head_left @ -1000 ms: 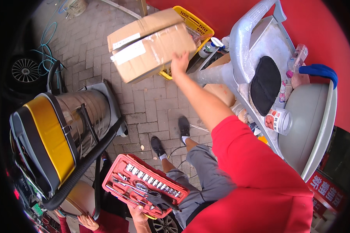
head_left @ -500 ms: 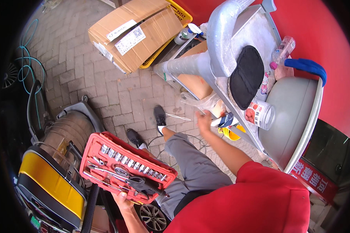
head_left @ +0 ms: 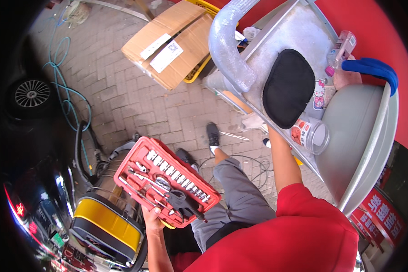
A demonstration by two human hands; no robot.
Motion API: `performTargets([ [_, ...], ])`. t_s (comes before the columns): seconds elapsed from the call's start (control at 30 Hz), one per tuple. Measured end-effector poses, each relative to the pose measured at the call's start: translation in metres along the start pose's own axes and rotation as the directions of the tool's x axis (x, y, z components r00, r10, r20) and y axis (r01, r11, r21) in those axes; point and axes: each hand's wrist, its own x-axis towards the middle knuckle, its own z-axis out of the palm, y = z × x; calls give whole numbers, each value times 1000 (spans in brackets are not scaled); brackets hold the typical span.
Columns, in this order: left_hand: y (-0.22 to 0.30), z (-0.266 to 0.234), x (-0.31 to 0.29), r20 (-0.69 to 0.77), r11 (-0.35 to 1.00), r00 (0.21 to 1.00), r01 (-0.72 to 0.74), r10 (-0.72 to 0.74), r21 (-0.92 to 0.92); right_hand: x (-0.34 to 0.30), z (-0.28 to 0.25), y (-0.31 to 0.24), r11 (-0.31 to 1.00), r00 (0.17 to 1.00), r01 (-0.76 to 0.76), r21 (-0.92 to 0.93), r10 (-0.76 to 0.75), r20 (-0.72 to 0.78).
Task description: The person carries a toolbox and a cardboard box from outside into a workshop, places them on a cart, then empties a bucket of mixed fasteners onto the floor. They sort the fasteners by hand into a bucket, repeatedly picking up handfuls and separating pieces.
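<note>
My left hand (head_left: 153,218) grips the lower edge of an open red socket set case (head_left: 198,180), its thumb over the rim. Inside, a row of silver sockets (head_left: 171,170) runs along one side, beside a ratchet head and slim metal bars. A black-handled tool (head_left: 184,205) lies across the case's lower part. My right forearm (head_left: 284,159) reaches beneath the edge of a grey metal cart top (head_left: 260,75). That hand is hidden under it, so its fingers and anything in them do not show.
On the cart top are a black pad (head_left: 289,88), a clear jar (head_left: 313,136), a clear bottle (head_left: 342,50) and a grey basin (head_left: 351,122). A yellow-and-black vacuum (head_left: 105,223) stands at left, near a teal hose (head_left: 63,86). A cardboard box (head_left: 167,43) sits farther back.
My right hand has gone from open view beside the cart to underneath its top. The case, still in my left hand, now appears lower and farther right as the whole view has shifted.
</note>
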Motion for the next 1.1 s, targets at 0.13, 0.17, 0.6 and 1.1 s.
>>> performTargets([
  [0.13, 17, 19, -12, 34, 995, 999, -12, 8, 102, -27, 8, -30, 995, 1000, 10, 95, -9, -9],
  [0.17, 21, 23, -14, 55, 995, 998, 1, -6, 95, -32, 11, -36, 994, 1000, 13, 107, -12, -6],
  [0.6, 23, 39, -26, 89, 1000, 996, -12, 10, 25, -48, 15, -60, 955, 999, 33, 296, -29, -16],
  [1.1, 48, 53, -18, 330, 998, 944, -11, -11, 64, -384, -48, -88, 982, 439, -10, 186, -163, 883],
])
